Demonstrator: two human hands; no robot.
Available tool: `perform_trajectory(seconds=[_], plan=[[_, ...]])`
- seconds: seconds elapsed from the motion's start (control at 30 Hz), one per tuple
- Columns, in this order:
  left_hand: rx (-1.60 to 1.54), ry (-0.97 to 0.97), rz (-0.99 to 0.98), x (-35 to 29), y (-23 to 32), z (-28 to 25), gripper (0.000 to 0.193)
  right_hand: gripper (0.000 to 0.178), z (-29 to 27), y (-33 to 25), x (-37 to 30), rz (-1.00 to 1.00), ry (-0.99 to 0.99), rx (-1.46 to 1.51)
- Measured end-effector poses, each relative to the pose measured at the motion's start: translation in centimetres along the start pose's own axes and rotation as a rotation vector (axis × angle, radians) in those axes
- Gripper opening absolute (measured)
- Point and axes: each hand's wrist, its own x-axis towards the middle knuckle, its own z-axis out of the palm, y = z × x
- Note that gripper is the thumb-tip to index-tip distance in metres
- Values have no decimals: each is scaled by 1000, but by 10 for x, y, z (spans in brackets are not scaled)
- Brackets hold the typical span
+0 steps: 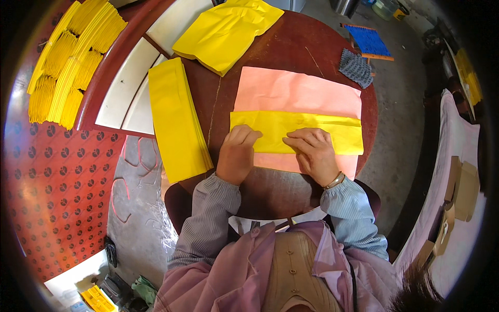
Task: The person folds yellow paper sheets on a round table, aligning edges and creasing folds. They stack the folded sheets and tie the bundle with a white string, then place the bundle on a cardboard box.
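A narrow folded yellow sheet [278, 125] lies across a larger pink sheet [296, 88] on the round table in front of me. Pink shows above the yellow strip and below it. My left hand [238, 153] is closed at the strip's left end, with its fingers curled onto the yellow. Toward the right, my right hand [317, 156] bends over the strip's lower edge, its fingers pressed together on the yellow and its thumb low by the pink. Whether either thumb goes under the sheet is hard to see.
A long stack of folded yellow sheets [176, 119] lies left on the dark red table [288, 39]. Flat yellow sheets [228, 31] rest at its far side. More yellow bundles [73, 62] sit far left. Beyond the table's right edge are a grey knitted cloth [356, 67] and a blue-topped stool [370, 40].
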Motion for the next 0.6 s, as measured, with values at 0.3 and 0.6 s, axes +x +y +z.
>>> perform_trajectory(seconds=[0.3,0.6], plan=[[50,169,12,-18,1,1,28,24,-9,7,-13,44,35,51],[205,207,-51,-18,9,0,30,13,-25,19,-27,124,80,109]])
